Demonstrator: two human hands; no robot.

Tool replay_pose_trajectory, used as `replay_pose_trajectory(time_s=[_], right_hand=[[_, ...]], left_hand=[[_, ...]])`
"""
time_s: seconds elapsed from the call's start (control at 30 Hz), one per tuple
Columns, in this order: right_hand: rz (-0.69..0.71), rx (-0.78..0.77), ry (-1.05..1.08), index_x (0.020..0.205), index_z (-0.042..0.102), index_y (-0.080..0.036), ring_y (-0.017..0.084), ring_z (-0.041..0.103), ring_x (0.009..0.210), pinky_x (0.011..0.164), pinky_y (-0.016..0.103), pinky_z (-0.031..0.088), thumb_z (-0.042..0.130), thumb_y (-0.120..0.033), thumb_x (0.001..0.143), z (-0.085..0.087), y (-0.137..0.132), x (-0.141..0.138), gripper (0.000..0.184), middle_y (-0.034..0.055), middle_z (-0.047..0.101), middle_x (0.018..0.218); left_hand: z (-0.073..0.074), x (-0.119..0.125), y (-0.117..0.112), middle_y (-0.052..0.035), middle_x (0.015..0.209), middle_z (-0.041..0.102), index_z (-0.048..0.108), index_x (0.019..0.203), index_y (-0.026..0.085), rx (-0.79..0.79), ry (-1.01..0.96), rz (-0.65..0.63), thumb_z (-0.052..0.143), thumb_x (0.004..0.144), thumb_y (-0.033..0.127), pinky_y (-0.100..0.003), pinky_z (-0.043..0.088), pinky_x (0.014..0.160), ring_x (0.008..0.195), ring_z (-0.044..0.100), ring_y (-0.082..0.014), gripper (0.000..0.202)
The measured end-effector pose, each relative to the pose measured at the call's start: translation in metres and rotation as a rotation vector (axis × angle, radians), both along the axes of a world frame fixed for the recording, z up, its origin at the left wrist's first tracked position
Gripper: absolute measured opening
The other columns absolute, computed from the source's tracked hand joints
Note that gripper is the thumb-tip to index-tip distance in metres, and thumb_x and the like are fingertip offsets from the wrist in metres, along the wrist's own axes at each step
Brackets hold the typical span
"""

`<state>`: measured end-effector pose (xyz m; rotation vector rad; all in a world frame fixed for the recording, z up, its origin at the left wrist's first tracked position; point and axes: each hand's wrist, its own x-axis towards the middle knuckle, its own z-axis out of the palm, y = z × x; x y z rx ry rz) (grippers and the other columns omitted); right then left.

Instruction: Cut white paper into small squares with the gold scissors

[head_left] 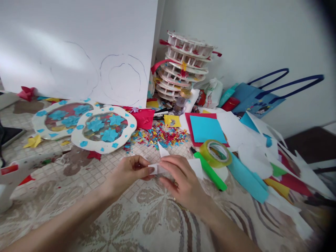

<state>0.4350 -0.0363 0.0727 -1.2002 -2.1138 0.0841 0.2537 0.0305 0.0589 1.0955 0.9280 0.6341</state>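
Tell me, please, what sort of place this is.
Likely a craft workspace, perhaps at home: bright paper scraps, a roll of tape and two white rings with blue shapes lie on a patterned cloth.

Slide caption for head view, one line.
Left hand pinches a small white paper piece as the right hand touches it, with colourful paper scraps beyond and a tape roll at right.

Both your forearms angle inward, left [78, 209] and right [223, 224], and there's your left hand [131, 169], thumb against curled fingers in a neat pinch! Your right hand [182, 180] faces it, back upward, fingers bent leftward, thumb lower, fingertips nearly meeting your left's.
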Motion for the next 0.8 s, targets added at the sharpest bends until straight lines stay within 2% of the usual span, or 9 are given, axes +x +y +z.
replay_pose_trajectory(time_s=[0.07,0.1,0.2,0.3,0.4,0.47,0.57,0.7,0.8], right_hand=[[-0.016,0.015,0.028,0.104,0.054,-0.015,0.021,0.054,0.096,0.083,0.035,0.045,0.051,-0.015,0.088,0.007,-0.003,0.006,0.016,0.0094,0.059,0.100],[-0.034,-0.033,0.010,0.097,0.055,-0.016,0.019,0.056,0.088,0.077,0.032,0.045,0.049,-0.014,0.089,0.011,-0.005,0.009,0.010,0.0070,0.060,0.092],[-0.107,-0.351,-0.204,0.081,0.052,-0.019,0.015,0.056,0.068,0.060,0.026,0.041,0.049,-0.016,0.088,0.017,-0.014,0.020,0.009,0.0006,0.057,0.074],[-0.181,-0.576,-0.455,0.082,0.051,-0.019,0.019,0.058,0.075,0.060,0.027,0.038,0.056,-0.018,0.081,0.014,-0.022,0.029,0.005,0.0022,0.060,0.082],[-0.223,-0.634,-0.544,0.090,0.051,-0.019,0.023,0.058,0.085,0.064,0.028,0.038,0.055,-0.011,0.073,0.005,-0.028,0.033,0.019,0.0052,0.060,0.092],[-0.260,-0.665,-0.549,0.093,0.050,-0.019,0.023,0.059,0.084,0.064,0.028,0.037,0.051,-0.006,0.070,0.001,-0.030,0.033,0.026,0.0057,0.060,0.091],[-0.274,-0.704,-0.450,0.093,0.048,-0.019,0.021,0.058,0.079,0.063,0.028,0.036,0.050,-0.005,0.066,0.003,-0.031,0.032,0.030,0.0039,0.061,0.084],[-0.228,-0.759,-0.084,0.092,0.046,-0.022,0.014,0.053,0.072,0.063,0.023,0.036,0.054,-0.005,0.062,0.017,-0.034,0.033,0.036,-0.0029,0.057,0.079],[-0.212,-0.792,0.192,0.089,0.045,-0.021,0.011,0.048,0.066,0.060,0.020,0.035,0.055,-0.004,0.062,0.018,-0.033,0.028,0.033,-0.0043,0.052,0.076]], left_hand=[[0.002,-0.003,0.005,0.0016,0.060,0.066,0.062,0.067,0.015,-0.007,-0.008,0.026,0.078,0.063,0.028,-0.023,0.050,0.058,0.057,0.063,-0.0121,0.021],[0.002,-0.005,0.008,0.0016,0.060,0.066,0.062,0.067,0.015,-0.010,-0.014,0.047,0.079,0.062,0.028,-0.022,0.051,0.058,0.057,0.063,-0.0119,0.022],[0.004,-0.012,0.019,0.0017,0.061,0.067,0.062,0.066,0.015,-0.028,-0.048,0.145,0.082,0.059,0.029,-0.022,0.052,0.059,0.057,0.065,-0.0125,0.026],[0.006,-0.018,0.027,0.0008,0.063,0.069,0.061,0.065,0.014,-0.056,-0.084,0.230,0.085,0.054,0.030,-0.024,0.054,0.062,0.060,0.068,-0.0147,0.030],[0.009,-0.020,0.030,-0.0009,0.065,0.070,0.062,0.066,0.014,-0.073,-0.106,0.250,0.086,0.052,0.030,-0.023,0.055,0.062,0.061,0.068,-0.0154,0.033],[0.011,-0.019,0.031,-0.0006,0.065,0.070,0.062,0.065,0.014,-0.080,-0.126,0.257,0.087,0.051,0.030,-0.022,0.055,0.061,0.061,0.068,-0.0146,0.033],[0.015,-0.019,0.031,0.0012,0.063,0.069,0.063,0.064,0.014,-0.094,-0.171,0.270,0.087,0.049,0.030,-0.020,0.055,0.062,0.059,0.068,-0.0131,0.033],[0.015,-0.020,0.030,0.0009,0.062,0.070,0.064,0.066,0.014,-0.086,-0.232,0.262,0.087,0.051,0.029,-0.019,0.055,0.059,0.057,0.067,-0.0119,0.030],[0.013,-0.021,0.029,0.0002,0.065,0.071,0.065,0.067,0.014,-0.075,-0.261,0.254,0.085,0.056,0.028,-0.019,0.054,0.061,0.059,0.067,-0.0114,0.027]])
